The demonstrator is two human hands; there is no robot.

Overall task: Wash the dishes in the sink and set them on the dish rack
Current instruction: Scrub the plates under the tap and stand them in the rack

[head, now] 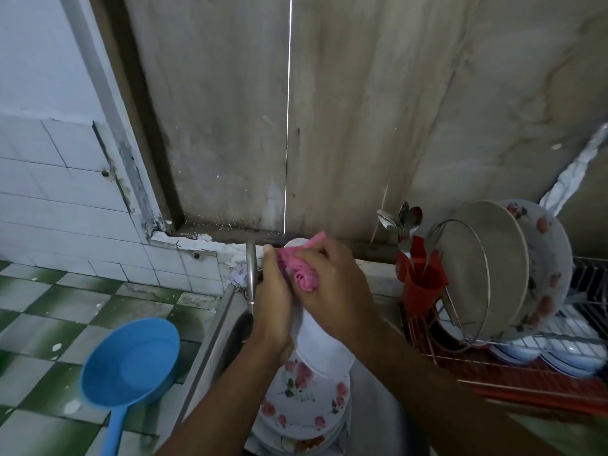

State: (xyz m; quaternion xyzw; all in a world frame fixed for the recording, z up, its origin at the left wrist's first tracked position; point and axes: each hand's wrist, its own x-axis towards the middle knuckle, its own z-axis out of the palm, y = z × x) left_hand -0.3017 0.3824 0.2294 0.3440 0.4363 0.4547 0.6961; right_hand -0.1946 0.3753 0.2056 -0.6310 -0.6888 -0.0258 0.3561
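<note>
At six o'clock, flowery plates (306, 399) sit stacked in the sink (210, 343). Just above them, the left hand (274, 311) curls round a white dish (324, 343). The right hand (332, 284) grips a pink sponge (301, 274) against it. I think this is the scrubbing step, and rinsing comes next. At three o'clock, the rack (539, 376) holds plates, and its red cup (421, 278) holds spoons (403, 222).

Reaches forward, forearms converging.
Grips white dish (324, 343) in left hand (273, 301), presses pink sponge (301, 273) on it with right hand (329, 284).
</note>
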